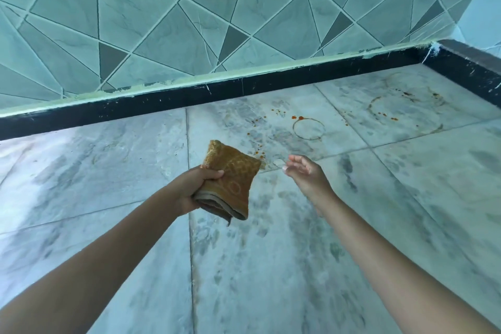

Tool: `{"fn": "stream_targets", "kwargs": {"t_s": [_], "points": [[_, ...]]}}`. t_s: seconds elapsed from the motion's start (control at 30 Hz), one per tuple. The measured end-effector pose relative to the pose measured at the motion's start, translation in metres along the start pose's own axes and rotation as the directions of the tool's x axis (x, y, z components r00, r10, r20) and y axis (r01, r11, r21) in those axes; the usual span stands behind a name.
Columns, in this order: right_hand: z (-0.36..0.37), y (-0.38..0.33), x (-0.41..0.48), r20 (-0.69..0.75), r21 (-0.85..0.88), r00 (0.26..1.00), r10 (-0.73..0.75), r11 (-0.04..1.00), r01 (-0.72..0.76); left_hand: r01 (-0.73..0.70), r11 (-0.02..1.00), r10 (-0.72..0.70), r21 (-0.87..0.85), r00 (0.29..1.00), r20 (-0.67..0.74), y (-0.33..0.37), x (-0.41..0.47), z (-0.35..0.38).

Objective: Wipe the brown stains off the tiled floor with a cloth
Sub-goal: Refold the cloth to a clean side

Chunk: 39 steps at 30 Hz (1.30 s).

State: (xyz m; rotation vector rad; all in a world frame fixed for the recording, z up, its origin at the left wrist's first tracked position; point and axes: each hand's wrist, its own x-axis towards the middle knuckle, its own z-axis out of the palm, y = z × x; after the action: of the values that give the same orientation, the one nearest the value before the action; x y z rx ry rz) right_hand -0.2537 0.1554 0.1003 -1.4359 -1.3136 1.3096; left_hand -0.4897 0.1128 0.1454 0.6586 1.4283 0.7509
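The left hand (195,184) grips a folded brown cloth (230,179), fingers curled round one side of it. The cloth is held in the air, well short of the skirting (135,108) and clear of the floor (95,171). The right hand (306,173) hovers just beside the cloth, fingers loose and a little apart, holding nothing.

The skirting is a black strip along the far edge of the floor. At the far right it turns a corner, and a second run comes back toward the person. Between the hands and the skirting the floor lies open, as it does to the left along the strip.

The stains sit near the skirting. A brown ring (309,129) lies just beyond the hands, with orange-brown spots (296,117) between it and the strip. The larger rings (404,111) (overlapping, and fainter) lie in the corner the skirting makes.

The floor is pale marbled tile with grey veining and thin grout lines, some smudged dark. Above the skirting rises the wall (189,22), teal tiles cut in angular shapes, with a ragged pale line of paint along the strip's top edge.
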Motion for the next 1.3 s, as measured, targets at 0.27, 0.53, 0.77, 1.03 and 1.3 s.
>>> {"fn": "stream_targets", "kwargs": {"t_s": [0.27,0.53,0.77,1.03,1.3], "points": [[0.014,0.027,0.030,-0.037,-0.207,0.999,0.020,0.978,-0.027,-0.051,0.991,0.082,0.123,0.962,-0.260,0.041,0.022,-0.005],[-0.004,0.033,0.062,-0.063,-0.274,0.996,0.062,0.959,-0.077,-0.016,0.988,0.064,0.155,0.948,-0.313,0.050,0.058,0.012],[-0.028,0.041,0.072,-0.148,-0.236,0.984,0.094,0.963,-0.127,-0.057,0.976,0.105,0.211,0.969,-0.226,0.073,0.110,0.051],[-0.038,0.053,0.124,-0.198,-0.334,0.977,0.082,0.931,-0.146,-0.115,0.983,0.154,0.143,0.940,-0.306,0.086,0.185,0.041],[0.013,0.090,0.211,-0.216,-0.580,0.976,0.002,0.804,-0.130,-0.212,0.947,0.302,0.240,0.841,-0.449,0.092,0.282,-0.005]]}}
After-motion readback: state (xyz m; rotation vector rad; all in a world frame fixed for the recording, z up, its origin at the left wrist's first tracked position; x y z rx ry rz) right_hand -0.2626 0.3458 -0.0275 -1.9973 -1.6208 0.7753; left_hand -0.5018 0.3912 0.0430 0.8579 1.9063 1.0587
